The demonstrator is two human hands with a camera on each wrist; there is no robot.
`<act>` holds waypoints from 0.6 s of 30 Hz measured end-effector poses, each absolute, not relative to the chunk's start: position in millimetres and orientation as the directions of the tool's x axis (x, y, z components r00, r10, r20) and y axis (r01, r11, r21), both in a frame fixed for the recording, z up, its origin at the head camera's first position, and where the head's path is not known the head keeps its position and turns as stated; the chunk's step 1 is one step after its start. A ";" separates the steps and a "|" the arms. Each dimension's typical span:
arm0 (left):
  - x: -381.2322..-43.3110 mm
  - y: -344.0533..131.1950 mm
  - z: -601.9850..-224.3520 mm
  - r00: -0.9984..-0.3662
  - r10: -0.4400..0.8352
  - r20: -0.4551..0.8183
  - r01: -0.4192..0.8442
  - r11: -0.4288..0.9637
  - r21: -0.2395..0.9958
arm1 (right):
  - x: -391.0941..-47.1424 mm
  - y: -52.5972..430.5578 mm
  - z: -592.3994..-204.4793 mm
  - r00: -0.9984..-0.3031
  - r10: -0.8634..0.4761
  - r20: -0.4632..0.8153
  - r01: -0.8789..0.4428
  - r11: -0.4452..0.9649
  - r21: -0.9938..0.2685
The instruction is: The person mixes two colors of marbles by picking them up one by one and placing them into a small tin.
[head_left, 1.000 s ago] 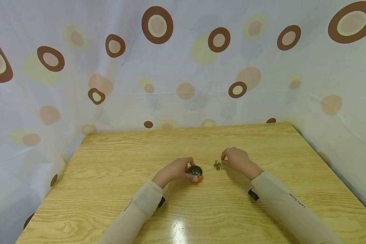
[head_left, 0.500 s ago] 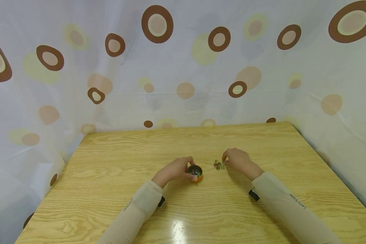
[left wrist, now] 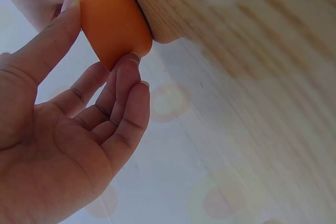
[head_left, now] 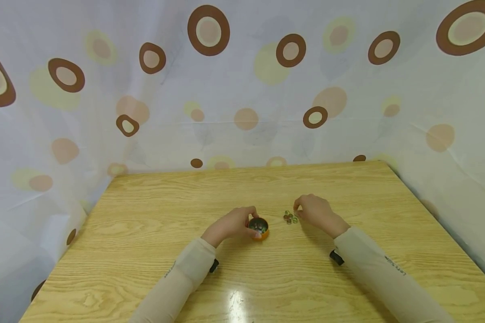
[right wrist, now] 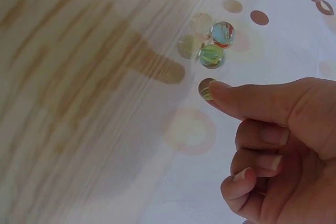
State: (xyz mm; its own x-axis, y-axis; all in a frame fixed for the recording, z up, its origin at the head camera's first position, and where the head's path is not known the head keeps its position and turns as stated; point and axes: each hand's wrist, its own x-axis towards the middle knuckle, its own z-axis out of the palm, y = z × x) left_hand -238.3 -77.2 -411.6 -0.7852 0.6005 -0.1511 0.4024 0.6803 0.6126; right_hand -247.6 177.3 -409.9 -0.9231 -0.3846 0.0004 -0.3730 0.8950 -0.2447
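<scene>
An orange cup (head_left: 262, 237) with a dark inside stands on the wooden table, and several glass marbles show in it. My left hand (head_left: 232, 225) grips it, thumb on the near side and fingers on the far side. Its smooth orange wall (left wrist: 115, 22) fills the gap between thumb and fingers in the left wrist view. To the right of the cup lies a small cluster of marbles (head_left: 289, 218). At the cluster's right edge, my right hand (head_left: 317, 214) pinches one greenish marble (right wrist: 206, 88) between thumb and index finger. Two swirled marbles (right wrist: 212, 56) sit close by in the right wrist view.
The pale wooden table (head_left: 178, 197) stretches around both hands. Behind it and at both sides hangs a white curtain (head_left: 242, 89) with brown and yellow rounds. Black straps (head_left: 337, 257) show at the wrists beneath the beige sleeves (head_left: 381, 273).
Hardly anything differs: the left hand keeps its hold on the cup and the right hand stays at the marbles. The head view has tilted very slightly.
</scene>
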 end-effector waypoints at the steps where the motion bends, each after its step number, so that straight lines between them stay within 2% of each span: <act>1: -238.3 -77.2 -411.4 -0.785 0.600 -0.152 0.402 0.681 0.613 | -247.7 177.3 -409.8 -0.924 -0.383 0.005 -0.373 0.895 -0.244; 18: -239.0 -77.5 -413.6 -0.789 0.596 -0.151 0.407 0.689 0.599 | -240.0 166.4 -405.7 -0.914 -0.397 0.079 -0.403 0.877 -0.261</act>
